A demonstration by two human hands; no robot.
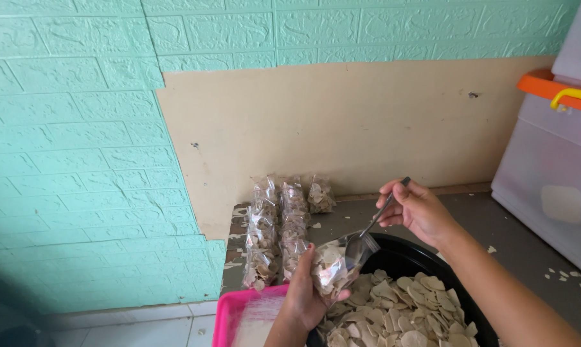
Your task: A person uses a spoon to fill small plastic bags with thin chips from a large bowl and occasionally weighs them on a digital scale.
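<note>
One round black basin (425, 254) of pale flat chips and one pink plastic tray (229, 315) lie nearest, above which the left hand (306, 292) clasps one clear chip-filled plastic bag (332, 266), the right hand (416, 209) pinching one metal spoon (364, 238) at its mouth, several filled packets (284, 225) beyond

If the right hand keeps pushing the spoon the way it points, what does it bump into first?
Most likely the open mouth of the clear bag of chips held by the left hand. The right hand aims its spoon down-left, bowl right at the bag's top, though depth is hard to judge.
</note>
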